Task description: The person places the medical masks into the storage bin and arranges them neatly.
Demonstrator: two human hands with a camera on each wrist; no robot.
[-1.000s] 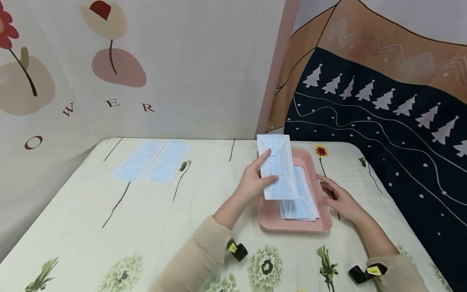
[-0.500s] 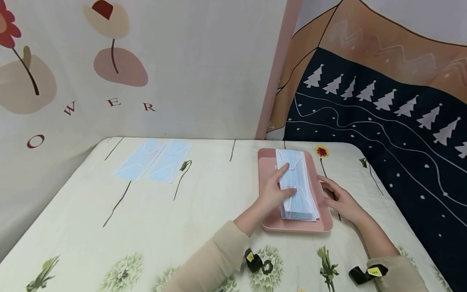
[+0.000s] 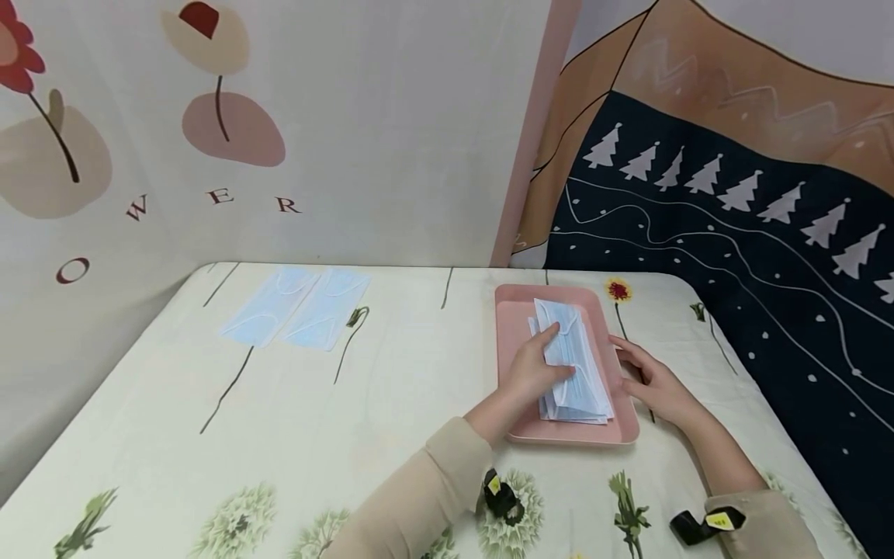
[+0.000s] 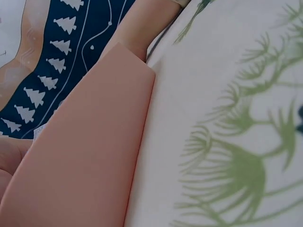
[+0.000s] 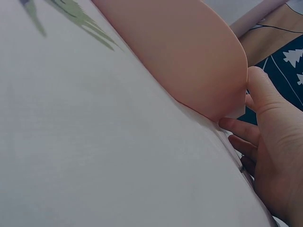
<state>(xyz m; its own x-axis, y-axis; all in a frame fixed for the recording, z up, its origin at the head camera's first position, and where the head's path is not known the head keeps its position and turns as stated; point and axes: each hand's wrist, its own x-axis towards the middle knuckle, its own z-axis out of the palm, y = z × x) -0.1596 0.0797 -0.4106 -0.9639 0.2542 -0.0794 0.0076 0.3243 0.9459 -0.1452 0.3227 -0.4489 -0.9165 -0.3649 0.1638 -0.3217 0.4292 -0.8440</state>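
pale backdrop point(image 3: 391, 140) (flower-printed), navy tree-print cloth point(image 3: 754, 256), floral tablecloth point(image 3: 405, 365)

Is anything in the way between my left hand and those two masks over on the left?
Nothing visible blocks the way. Your left hand holds the top mask in the pink tray, so only the tray's raised left rim and the flat printed tablecloth lie between it and the two loose masks.

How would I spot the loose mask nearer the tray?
On the flower-print tablecloth, look left of the pink tray. Two pale-blue masks lie side by side near the far edge; yours is the right mask, beside the hooked printed stem.
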